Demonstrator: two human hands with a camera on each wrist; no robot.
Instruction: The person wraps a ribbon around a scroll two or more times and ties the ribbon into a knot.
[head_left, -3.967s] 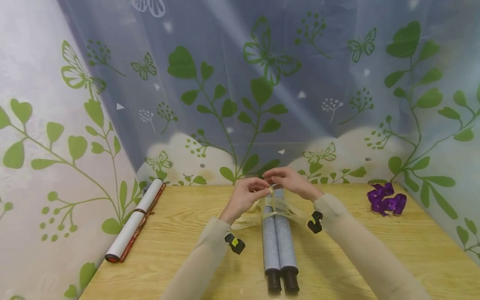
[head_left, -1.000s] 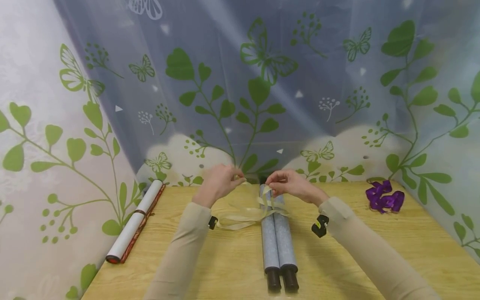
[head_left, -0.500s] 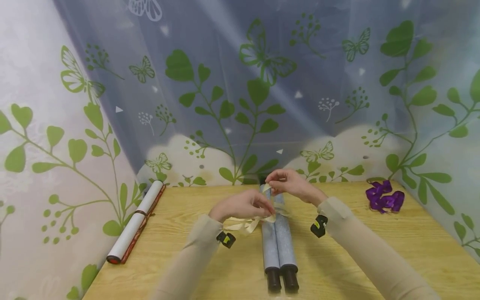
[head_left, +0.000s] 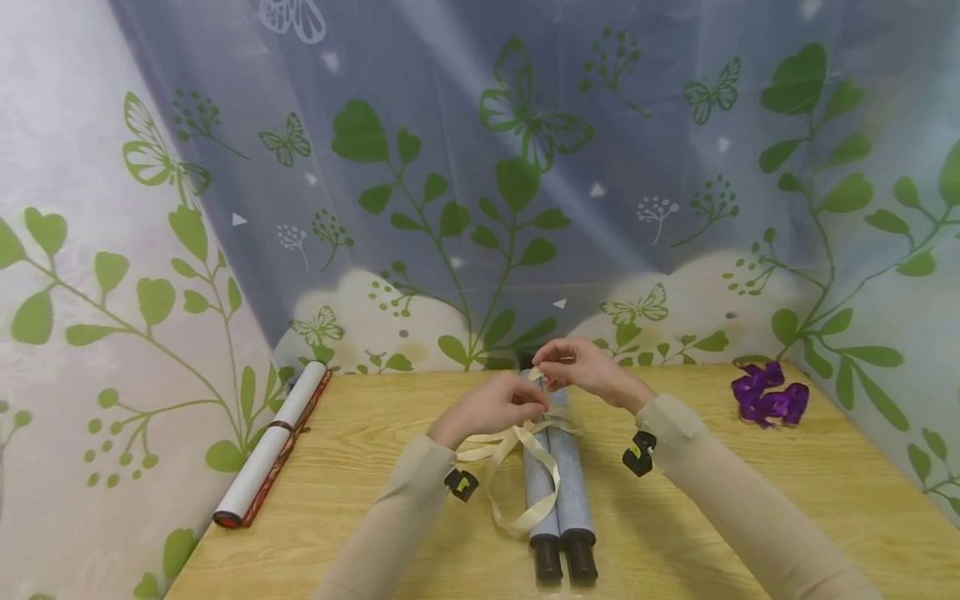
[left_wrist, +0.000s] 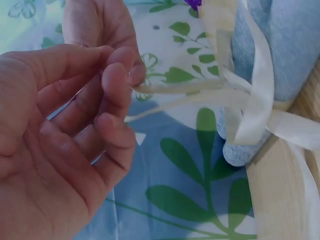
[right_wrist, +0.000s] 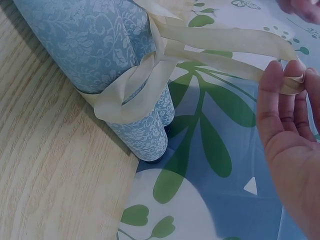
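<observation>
Two scrolls in pale blue patterned covers with dark end knobs lie side by side, pointing away from me. A cream ribbon wraps around both near their far end, crossing in a knot. My right hand pinches a loop of this ribbon above the far end, and the loop stretches from the knot to its fingertips. Just nearer and left, my left hand hovers over the scrolls, its fingers loosely curled. No ribbon shows between its fingertips. Long ribbon tails hang below it, one curving across the scrolls.
A white rolled scroll with a red edge and a brown tie lies at the table's left. Crumpled purple ribbon sits at the far right. Behind the wooden table hangs a leaf-and-butterfly patterned curtain.
My left hand left the far end, swung left, then came back over the scrolls with a ribbon tail, which now hangs loose. My right hand stays pinching the loop.
</observation>
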